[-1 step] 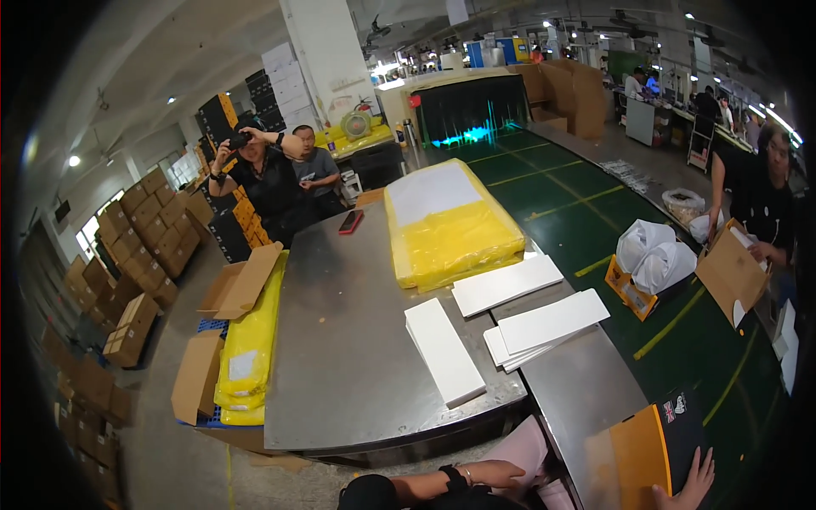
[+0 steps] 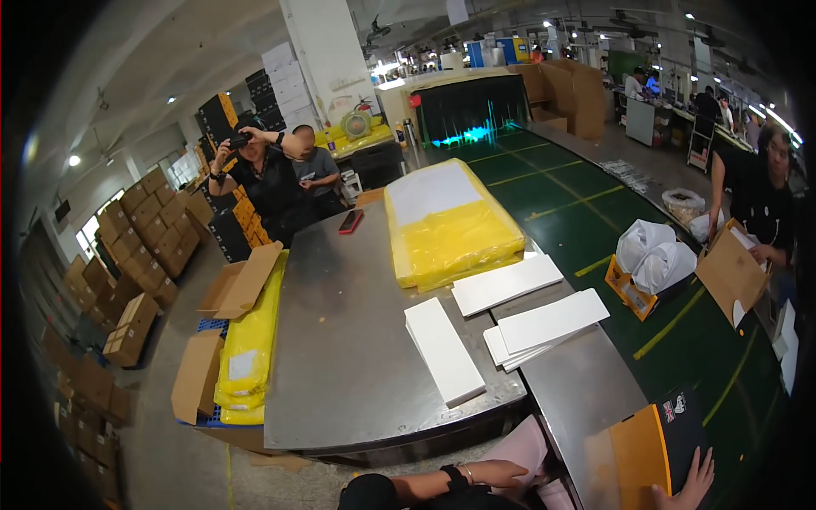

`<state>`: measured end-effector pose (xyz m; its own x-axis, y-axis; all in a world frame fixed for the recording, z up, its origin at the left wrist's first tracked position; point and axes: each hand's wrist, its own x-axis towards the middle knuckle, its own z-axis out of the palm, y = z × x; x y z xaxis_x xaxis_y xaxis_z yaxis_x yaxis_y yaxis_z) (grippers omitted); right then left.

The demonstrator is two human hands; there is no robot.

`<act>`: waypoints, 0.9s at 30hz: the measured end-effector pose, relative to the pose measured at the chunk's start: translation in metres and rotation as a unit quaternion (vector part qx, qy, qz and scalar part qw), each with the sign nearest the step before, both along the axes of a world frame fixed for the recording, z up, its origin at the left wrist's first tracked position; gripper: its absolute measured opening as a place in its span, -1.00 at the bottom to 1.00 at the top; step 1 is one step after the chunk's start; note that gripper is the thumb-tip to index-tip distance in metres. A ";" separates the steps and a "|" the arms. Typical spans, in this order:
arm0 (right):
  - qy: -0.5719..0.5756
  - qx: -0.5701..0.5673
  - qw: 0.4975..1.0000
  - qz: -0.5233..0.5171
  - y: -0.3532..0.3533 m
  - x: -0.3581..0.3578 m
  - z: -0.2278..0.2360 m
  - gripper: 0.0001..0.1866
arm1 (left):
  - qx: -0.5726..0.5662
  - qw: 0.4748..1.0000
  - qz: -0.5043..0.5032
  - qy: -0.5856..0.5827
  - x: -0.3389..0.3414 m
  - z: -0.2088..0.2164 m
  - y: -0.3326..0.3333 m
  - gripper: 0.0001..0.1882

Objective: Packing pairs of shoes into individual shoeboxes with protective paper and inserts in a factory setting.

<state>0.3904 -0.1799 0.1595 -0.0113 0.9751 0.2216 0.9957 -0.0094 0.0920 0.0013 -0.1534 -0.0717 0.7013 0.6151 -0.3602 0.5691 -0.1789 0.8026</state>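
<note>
At the lower right edge my right hand (image 2: 695, 483) lies with spread fingers against a black and orange box (image 2: 673, 438). The box stands at the edge of the metal table, beside the green conveyor belt. My left hand (image 2: 497, 473) rests flat on pink cloth (image 2: 520, 444) over my leg, holding nothing, its fingers stretched out. A dark band circles that wrist. On the table ahead lie a white slab-like piece (image 2: 444, 351), a second white piece (image 2: 507, 284), and a small stack of white pieces (image 2: 552, 323).
A yellow plastic-wrapped bundle (image 2: 459, 234) and a red phone (image 2: 350, 222) lie on the metal table (image 2: 331, 340). Yellow packs (image 2: 246, 365) and open cartons stand left. On the green belt (image 2: 578, 212) sits a box with white bags (image 2: 654, 259). A co-worker (image 2: 756, 200) handles a carton at right.
</note>
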 end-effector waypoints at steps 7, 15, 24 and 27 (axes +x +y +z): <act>0.018 0.004 1.000 0.000 -0.001 0.000 0.000 -0.03 | -0.050 0.998 -0.043 -0.019 0.032 0.019 -0.004 -0.57; 0.021 -0.004 1.000 -0.022 -0.002 -0.004 0.004 -0.03 | 0.084 0.986 -0.095 0.109 0.040 0.036 -0.010 -0.68; 0.016 -0.002 1.000 -0.017 0.000 -0.003 0.003 -0.02 | 0.136 0.979 -0.091 0.122 0.043 0.013 -0.011 -0.57; 0.013 -0.001 1.000 -0.017 0.000 -0.001 0.002 -0.02 | 0.141 0.976 -0.094 0.135 0.046 0.015 -0.012 -0.60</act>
<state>0.3890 -0.1802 0.1616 0.0270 0.9752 0.2197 0.9968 -0.0427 0.0671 0.0469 -0.1658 -0.0572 0.7142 0.5865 -0.3819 0.6889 -0.4925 0.5318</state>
